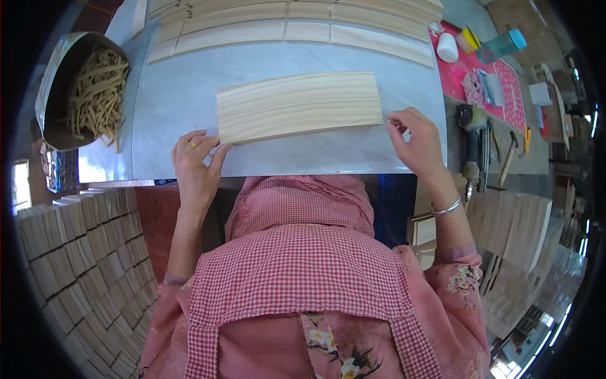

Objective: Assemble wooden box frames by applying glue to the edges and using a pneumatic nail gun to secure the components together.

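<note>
A pale rectangular wooden board [300,104] with wavy grain lies flat on the light grey marbled tabletop [170,104]. At the board's near left corner is my left hand [196,161], wearing a ring. Its thumb and fingers are apart, with the fingertips at or against the corner. My right hand [416,139] is just off the board's right end, a small gap between them. Its fingers are loosely bent, the thumb stands apart from them, and I see nothing held. A silver bangle circles that wrist.
Long wooden strips [290,31] lie across the table's far side. On the left stands a box [47,95] of tan strips, above stacked wooden blocks [88,252]. At right are a white bottle [447,48], a teal bottle [502,47], a power tool [470,136] and a hammer [508,161].
</note>
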A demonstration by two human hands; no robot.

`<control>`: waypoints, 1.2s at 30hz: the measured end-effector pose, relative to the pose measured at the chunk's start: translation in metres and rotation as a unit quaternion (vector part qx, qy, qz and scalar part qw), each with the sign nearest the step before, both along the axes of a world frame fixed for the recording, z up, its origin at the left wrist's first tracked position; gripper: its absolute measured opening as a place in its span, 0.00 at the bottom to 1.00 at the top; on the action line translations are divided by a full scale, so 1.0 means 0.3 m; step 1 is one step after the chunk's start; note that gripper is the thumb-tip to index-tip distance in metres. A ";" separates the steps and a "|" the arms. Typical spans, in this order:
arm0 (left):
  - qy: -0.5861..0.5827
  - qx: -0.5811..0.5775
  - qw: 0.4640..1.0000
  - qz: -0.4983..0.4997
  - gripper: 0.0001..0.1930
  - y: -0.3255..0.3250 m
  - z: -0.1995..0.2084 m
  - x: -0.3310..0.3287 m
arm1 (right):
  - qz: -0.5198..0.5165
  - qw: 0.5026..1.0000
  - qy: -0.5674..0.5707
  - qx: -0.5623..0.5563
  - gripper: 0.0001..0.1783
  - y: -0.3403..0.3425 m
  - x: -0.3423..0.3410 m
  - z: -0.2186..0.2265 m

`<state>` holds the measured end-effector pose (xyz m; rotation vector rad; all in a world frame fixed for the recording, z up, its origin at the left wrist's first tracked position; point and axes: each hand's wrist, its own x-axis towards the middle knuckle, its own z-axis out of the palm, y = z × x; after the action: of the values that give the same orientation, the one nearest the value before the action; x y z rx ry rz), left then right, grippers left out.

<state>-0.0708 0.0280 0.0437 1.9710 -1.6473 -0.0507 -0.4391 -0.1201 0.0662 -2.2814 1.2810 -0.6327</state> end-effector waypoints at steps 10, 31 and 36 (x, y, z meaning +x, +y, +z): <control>-0.023 0.028 0.999 -0.011 0.08 0.006 0.007 0.006 | 0.027 0.997 -0.001 -0.070 0.03 0.016 0.025 -0.040; -0.062 0.046 0.956 -0.284 0.28 -0.416 0.108 -0.367 | -0.349 0.892 0.264 -0.111 0.33 -0.108 -0.707 -0.190; -0.032 0.072 0.956 -0.281 0.27 -0.488 0.044 -0.437 | -0.377 0.888 0.263 -0.022 0.33 -0.148 -0.701 -0.177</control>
<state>-0.2017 -0.1185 0.0569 1.5486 -2.2540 -0.3324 -0.6494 -0.1646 0.0130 -1.9949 2.4870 -0.2563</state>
